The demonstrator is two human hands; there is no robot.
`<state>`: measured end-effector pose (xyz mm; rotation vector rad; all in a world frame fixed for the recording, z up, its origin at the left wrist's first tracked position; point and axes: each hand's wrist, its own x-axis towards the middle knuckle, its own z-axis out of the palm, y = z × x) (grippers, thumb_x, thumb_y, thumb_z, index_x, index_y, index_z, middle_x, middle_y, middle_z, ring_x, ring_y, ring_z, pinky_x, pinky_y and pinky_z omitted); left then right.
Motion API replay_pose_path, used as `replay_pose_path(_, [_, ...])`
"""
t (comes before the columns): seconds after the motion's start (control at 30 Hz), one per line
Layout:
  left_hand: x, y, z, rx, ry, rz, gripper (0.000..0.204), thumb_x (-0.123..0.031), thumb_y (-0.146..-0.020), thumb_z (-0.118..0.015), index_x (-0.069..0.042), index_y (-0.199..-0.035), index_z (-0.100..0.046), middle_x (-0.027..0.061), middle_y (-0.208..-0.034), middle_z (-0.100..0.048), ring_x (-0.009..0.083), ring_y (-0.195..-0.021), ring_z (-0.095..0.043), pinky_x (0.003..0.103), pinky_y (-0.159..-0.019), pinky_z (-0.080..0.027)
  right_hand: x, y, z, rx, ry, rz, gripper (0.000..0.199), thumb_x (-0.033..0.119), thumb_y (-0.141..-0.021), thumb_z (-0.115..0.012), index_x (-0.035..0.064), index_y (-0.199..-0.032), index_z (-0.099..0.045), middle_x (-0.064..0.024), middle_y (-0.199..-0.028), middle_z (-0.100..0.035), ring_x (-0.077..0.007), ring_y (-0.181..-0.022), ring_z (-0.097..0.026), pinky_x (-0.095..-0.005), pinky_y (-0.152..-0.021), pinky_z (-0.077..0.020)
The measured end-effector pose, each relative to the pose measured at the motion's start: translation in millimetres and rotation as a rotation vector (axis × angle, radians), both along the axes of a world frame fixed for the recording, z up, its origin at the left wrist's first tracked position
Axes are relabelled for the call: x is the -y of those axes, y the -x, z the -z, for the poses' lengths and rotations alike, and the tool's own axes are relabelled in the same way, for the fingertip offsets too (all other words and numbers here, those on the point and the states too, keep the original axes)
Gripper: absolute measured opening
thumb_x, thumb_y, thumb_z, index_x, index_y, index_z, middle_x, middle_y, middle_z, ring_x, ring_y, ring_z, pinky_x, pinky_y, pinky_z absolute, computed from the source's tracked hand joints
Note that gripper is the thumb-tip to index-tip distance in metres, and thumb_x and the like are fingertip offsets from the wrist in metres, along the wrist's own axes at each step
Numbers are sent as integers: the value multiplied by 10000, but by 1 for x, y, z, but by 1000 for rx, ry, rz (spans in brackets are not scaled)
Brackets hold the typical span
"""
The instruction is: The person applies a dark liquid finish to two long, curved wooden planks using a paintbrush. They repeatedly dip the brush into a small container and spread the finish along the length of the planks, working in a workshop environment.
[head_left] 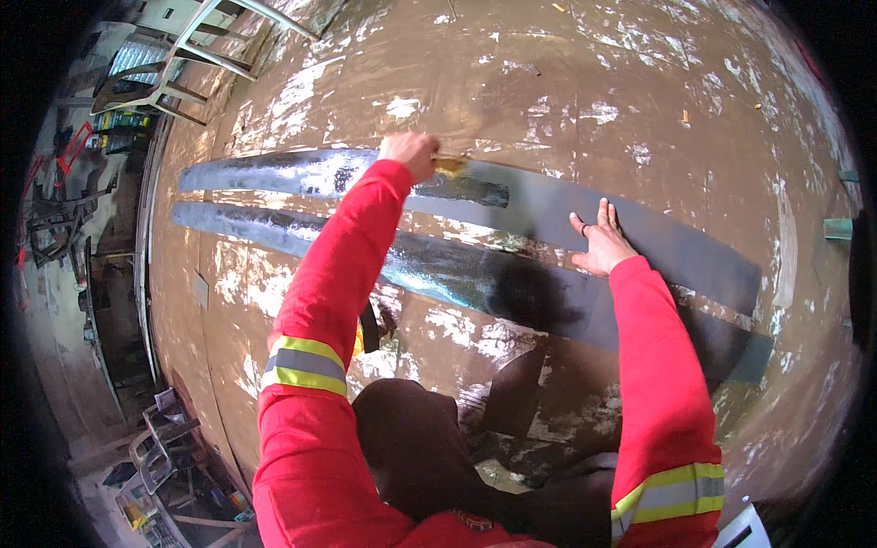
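Two long, flat grey strips lie side by side across the brown-surfaced table. On the far strip (pixel 539 196), a dark, wet-looking coating covers the left part and ends in a streak near the middle. The near strip (pixel 438 269) has a glossy dark coating over much of its length. My left hand (pixel 408 153) is closed around a paintbrush (pixel 451 167) whose yellowish bristles touch the far strip; its handle is hidden in the fist. Farther right, my right hand (pixel 603 242) rests on the far strip with fingers spread, holding nothing.
A dark container with a yellow part (pixel 367 329) shows partly behind my left forearm. The table (pixel 585 100) is blotched with pale patches. Beyond its left edge are a metal frame (pixel 206 46) and cluttered parts (pixel 160 457). A green block (pixel 837 229) sits at the right edge.
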<state>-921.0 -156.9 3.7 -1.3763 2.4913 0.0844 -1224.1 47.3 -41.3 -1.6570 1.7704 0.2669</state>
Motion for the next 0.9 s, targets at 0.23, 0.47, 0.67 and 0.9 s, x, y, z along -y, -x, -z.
replay_pose_path(0.23, [6,-44,11,305,147,1,148,-271,-757,-627,-158,-815,-703,64,-804,-691,266,-786,-675,429,-641,-511,2,-7,-1,-2,-27,15,777,375,-736,-684,276,-1426,-340,-298,-1496,36,-440,-1398,-19,-491,-1120,-183])
replay_pose_path(0.47, [-52,34,-11,-185,-130,34,164,-241,-730,-626,-166,-860,-691,155,-758,-657,353,-758,-645,442,-659,-516,-3,0,3,-25,-17,19,771,362,-742,-676,277,-1428,-335,-292,-1499,19,-433,-1399,-35,-474,-1124,-183])
replay_pose_path(0.67, [-38,-43,-14,421,23,-19,226,-343,-731,-680,-142,-834,-700,93,-833,-689,279,-791,-677,398,-663,-530,-1,-3,-5,-20,-16,25,759,334,-746,-677,272,-1425,-344,-287,-1501,9,-417,-1404,-39,-446,-1134,-171])
replay_pose_path(0.9, [-53,-28,-19,359,3,71,137,-193,-726,-629,-110,-816,-691,128,-796,-681,274,-773,-677,412,-637,-532,0,-5,-6,-7,-31,40,743,318,-749,-675,257,-1419,-360,-284,-1502,22,-414,-1405,-34,-453,-1132,-177])
